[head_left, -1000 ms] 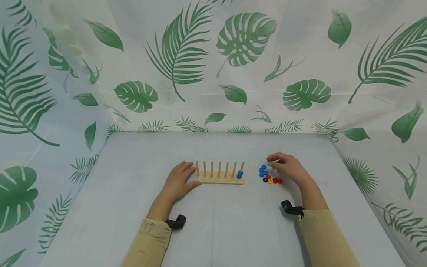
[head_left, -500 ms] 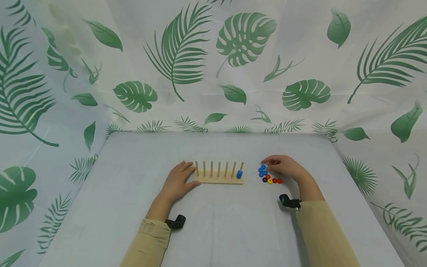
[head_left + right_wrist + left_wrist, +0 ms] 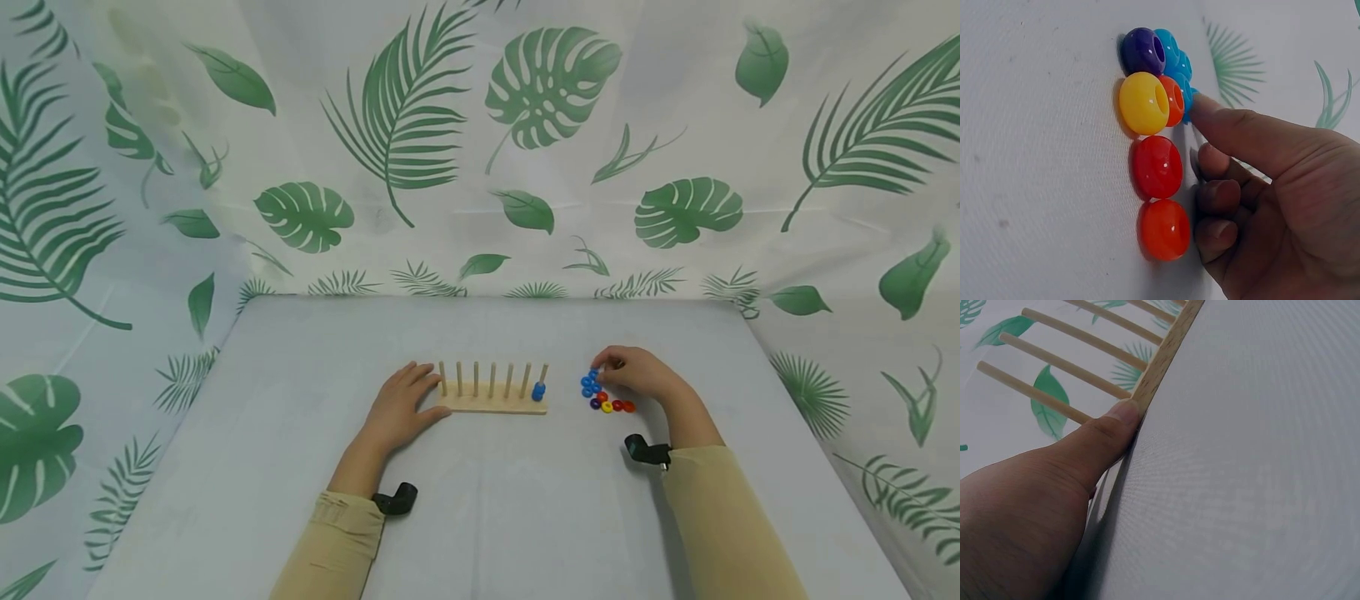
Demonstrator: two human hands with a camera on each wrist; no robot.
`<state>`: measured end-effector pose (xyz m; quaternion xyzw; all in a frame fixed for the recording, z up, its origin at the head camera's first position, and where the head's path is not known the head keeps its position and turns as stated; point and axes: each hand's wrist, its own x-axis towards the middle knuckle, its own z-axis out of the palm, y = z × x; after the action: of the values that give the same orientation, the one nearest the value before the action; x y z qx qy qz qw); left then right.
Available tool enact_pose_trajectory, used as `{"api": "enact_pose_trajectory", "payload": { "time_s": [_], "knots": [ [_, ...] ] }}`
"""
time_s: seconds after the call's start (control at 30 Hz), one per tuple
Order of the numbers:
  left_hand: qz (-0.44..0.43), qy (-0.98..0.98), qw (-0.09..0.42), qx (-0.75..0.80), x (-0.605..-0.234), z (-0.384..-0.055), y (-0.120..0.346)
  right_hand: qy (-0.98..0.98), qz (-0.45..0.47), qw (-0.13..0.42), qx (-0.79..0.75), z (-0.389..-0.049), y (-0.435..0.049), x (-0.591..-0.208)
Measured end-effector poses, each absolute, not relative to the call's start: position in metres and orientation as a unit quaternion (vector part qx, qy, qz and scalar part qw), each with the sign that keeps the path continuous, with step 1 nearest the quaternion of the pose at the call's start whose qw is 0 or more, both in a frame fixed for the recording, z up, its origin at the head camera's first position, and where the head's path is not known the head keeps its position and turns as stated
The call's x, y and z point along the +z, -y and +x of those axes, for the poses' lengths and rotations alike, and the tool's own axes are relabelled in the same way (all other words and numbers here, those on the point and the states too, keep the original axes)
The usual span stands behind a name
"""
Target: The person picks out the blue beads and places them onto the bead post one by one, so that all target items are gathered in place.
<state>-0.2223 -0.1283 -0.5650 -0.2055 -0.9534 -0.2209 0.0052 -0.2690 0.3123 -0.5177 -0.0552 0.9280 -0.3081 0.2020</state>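
A wooden peg rack [image 3: 491,403] with a row of upright pegs stands mid-table. Two blue beads [image 3: 538,392] are stacked on its rightmost peg. My left hand [image 3: 403,407] holds the rack's left end. Its thumb [image 3: 1113,428] lies at the front corner of the base, while its fingertips reach the leftmost peg. Right of the rack, my right hand [image 3: 637,372] pinches a blue bead [image 3: 593,374] at the far side of the loose beads; the index fingertip is hidden in the right wrist view. The other right fingers are curled [image 3: 1217,197].
Close by the right hand lie more blue beads [image 3: 587,392], a purple bead [image 3: 1144,52], a yellow bead [image 3: 1143,104], a red bead [image 3: 1157,167] and orange beads [image 3: 1165,230]. A white cloth [image 3: 480,517] covers the table. Behind it hangs a leaf-print curtain [image 3: 450,242].
My right hand has come left and down to the blue beads, and its thumb and finger have closed on one. The left hand and the rack have stayed put.
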Motion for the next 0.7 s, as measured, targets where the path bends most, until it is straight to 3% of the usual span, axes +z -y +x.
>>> {"api": "enact_pose_trajectory", "payload": {
  "time_s": [0.7],
  "knots": [
    [-0.204,0.953,0.014,-0.223,-0.5653,-0.222,0.1281,-0.929,-0.023,0.201,-0.309,-0.2668,-0.3095,-0.5175]
  ]
}}
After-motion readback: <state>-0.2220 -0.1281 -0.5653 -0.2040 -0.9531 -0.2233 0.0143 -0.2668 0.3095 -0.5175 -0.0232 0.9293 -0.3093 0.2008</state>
